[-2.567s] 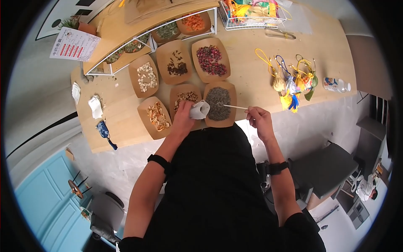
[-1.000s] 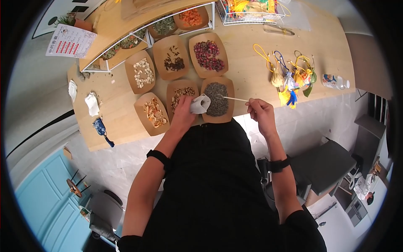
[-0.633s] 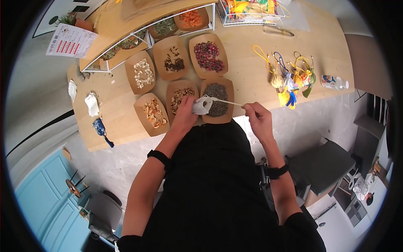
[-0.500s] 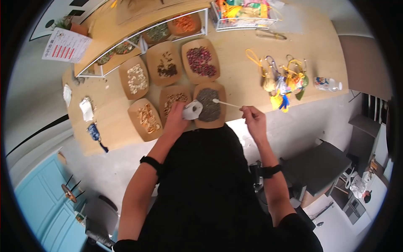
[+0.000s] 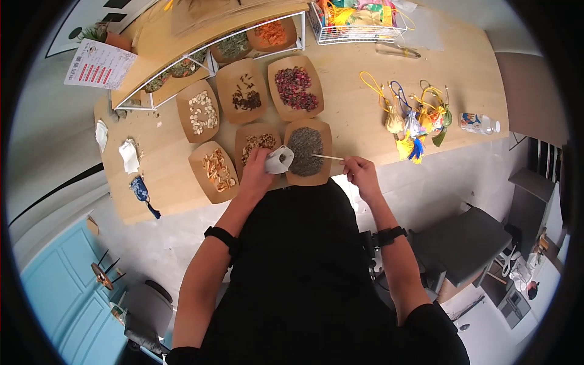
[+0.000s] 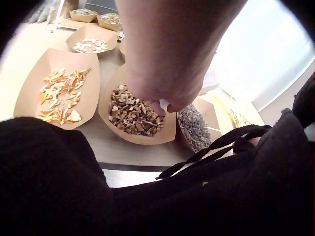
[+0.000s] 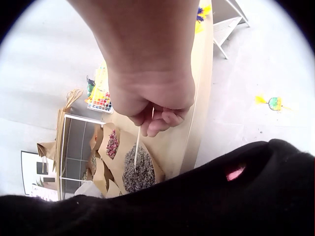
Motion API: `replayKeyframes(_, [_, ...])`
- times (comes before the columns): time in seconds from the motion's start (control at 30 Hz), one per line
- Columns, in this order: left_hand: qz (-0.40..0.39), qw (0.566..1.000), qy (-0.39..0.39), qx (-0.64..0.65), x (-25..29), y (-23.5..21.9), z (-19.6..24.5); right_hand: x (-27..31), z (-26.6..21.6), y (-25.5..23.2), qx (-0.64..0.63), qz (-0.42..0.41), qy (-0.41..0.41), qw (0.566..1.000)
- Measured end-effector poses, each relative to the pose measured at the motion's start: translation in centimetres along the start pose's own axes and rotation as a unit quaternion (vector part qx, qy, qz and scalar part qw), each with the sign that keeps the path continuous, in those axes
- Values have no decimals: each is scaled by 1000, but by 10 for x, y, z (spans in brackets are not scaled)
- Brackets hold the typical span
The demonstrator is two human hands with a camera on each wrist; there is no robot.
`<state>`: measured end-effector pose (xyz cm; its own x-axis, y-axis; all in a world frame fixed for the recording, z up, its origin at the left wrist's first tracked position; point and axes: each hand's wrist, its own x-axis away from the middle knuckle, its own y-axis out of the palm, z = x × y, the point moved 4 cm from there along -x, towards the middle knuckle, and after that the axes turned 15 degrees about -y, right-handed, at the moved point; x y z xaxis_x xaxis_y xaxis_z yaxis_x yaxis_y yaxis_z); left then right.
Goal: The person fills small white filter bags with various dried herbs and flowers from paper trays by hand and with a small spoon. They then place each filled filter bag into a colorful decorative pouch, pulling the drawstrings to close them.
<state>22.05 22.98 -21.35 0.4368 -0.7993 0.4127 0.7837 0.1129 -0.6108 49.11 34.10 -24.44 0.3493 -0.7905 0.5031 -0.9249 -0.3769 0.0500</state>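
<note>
A small white pouch (image 5: 280, 162), mouth open, tilts in the left hand (image 5: 256, 173) toward the right hand (image 5: 363, 176). Pinched in the right hand's fingers, a slim pale spoon (image 5: 329, 157) dips its far end into grey dried herbs (image 5: 303, 146), spread across a brown paper tray (image 5: 311, 179) between both hands.

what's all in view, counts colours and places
pouch: one, white, in left hand
stick: one, pale, in right hand
paper trays: six, brown, on table; more under shelf
fillings: six, grey, brown, orange, white, dark, red, in trays
tasselled sachets: about four, mixed, table's right
blue sachet: one, blue, table's left
wire basket: one, white, far side
tongs-like tool: one, greyish, beside basket
bottle: one, clear, table's right end
scraps: two, white, table's left
printed sheet: one, white, left of shelf
chair: at least one, grey, lower left
other person: one, white top, lower right
hands: two, bare, by front trays
</note>
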Motion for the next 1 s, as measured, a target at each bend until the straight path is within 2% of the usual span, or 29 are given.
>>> replayKeyframes(0.2, [1,1000,0,-12,-4,5,-2,7,-17,-9,-31,15,12,999])
replayKeyframes(0.37, [-12,999,31,-8,-4,7,5,18,-48,-5,-38,19,-22,999])
replayKeyframes(0.5, [-24,999,17,-13,-6,14,10,28,-72,8,-23,15,-42,999])
replayKeyframes(0.57, [-16,999,43,-5,-5,15,15,30,-79,19,80,-39,-129,988])
replayKeyframes(0.6, [-17,999,44,-5,-5,14,17,33,-82,24,80,-38,-129,988])
replayKeyframes(0.63, [-21,999,43,1,-5,14,19,37,-95,30,179,-51,-231,955])
replayKeyframes(0.67, [-23,999,40,7,-5,13,21,43,-109,37,275,-63,-327,902])
replayKeyframes(0.73, [-20,999,40,10,-5,12,18,46,-116,37,286,-63,-318,902])
replayKeyframes(0.8, [-16,999,38,13,-4,11,14,42,-99,21,189,-6,-286,939])
replayKeyframes(0.83, [5,999,46,18,-3,9,14,36,-91,13,171,10,-227,959])
replayKeyframes(0.87, [26,998,56,22,-2,7,13,30,-86,9,171,9,-227,959])
replayKeyframes(0.9, [26,998,55,22,-2,5,12,22,-75,3,173,24,-183,968])
replayKeyframes(0.97, [68,996,-18,59,-2,-4,5,9,-53,-6,185,35,-126,974])
replayKeyframes(1.0, [66,996,-18,57,1,-11,11,5,-46,-8,183,36,-124,975])
